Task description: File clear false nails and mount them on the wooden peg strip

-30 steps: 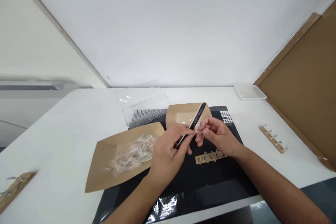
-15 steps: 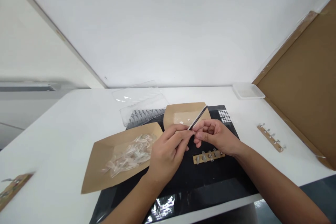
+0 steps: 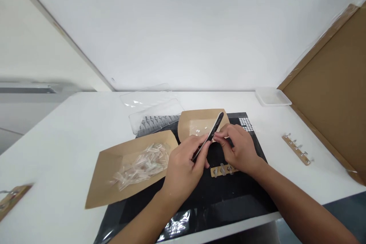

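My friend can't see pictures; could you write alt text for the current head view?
A left hand holds a white-edged black stick over a black mat, the right hand pinched beside it. A brown tray of clear pieces lies left; a tan strip bearing others lies nearby.

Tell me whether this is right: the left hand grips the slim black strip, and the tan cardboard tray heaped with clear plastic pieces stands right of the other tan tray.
Wrong side: the head view shows the tan cardboard tray heaped with clear plastic pieces left of the other tan tray. The left hand does grip the slim black strip.
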{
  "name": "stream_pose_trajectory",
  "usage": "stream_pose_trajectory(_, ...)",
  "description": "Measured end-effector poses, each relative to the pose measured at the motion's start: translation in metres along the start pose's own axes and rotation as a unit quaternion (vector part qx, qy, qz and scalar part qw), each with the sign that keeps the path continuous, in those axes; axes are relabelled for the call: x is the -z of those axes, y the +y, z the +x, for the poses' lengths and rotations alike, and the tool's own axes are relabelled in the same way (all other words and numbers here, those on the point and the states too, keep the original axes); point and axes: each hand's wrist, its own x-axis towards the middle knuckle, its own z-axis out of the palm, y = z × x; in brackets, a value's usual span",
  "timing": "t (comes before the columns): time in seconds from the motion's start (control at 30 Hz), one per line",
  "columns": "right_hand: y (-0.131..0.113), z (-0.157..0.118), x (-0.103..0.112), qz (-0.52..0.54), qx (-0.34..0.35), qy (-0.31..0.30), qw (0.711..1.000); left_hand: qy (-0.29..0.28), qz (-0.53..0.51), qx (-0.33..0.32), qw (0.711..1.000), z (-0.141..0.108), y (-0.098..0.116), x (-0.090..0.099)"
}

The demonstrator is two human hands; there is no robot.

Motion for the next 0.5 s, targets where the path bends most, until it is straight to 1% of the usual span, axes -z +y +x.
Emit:
stream_pose_trajectory(0.07,-0.001,0.003,-0.003,-0.058,0.031,0.008,0.998,0.017,0.008,-0.019,1.000,0.000,0.002,0.000)
stream_pose_trajectory(0.17,-0.004,0.007,-0.006,-0.106,0.071,0.015,0.992,0.042,0.015,-0.035,0.998,0.000,0.004,0.000)
stream_pose_trajectory(0.27,-0.007,0.008,-0.007,-0.122,0.104,-0.012,0.987,0.045,0.017,-0.033,0.998,0.000,0.005,0.001)
stream_pose_trajectory(0.33,-0.007,0.009,-0.006,-0.124,0.113,-0.036,0.985,0.044,0.020,-0.035,0.998,0.000,0.005,0.001)
stream_pose_trajectory(0.37,-0.007,0.009,-0.005,-0.128,0.113,-0.034,0.985,0.044,0.021,-0.038,0.998,0.000,0.006,0.001)
stream_pose_trajectory(0.47,-0.005,0.012,-0.004,-0.145,0.107,0.001,0.984,0.052,0.030,-0.045,0.997,-0.001,0.006,0.001)
stream_pose_trajectory(0.5,-0.004,0.012,-0.004,-0.145,0.106,0.003,0.984,0.055,0.036,-0.045,0.997,-0.002,0.005,0.001)
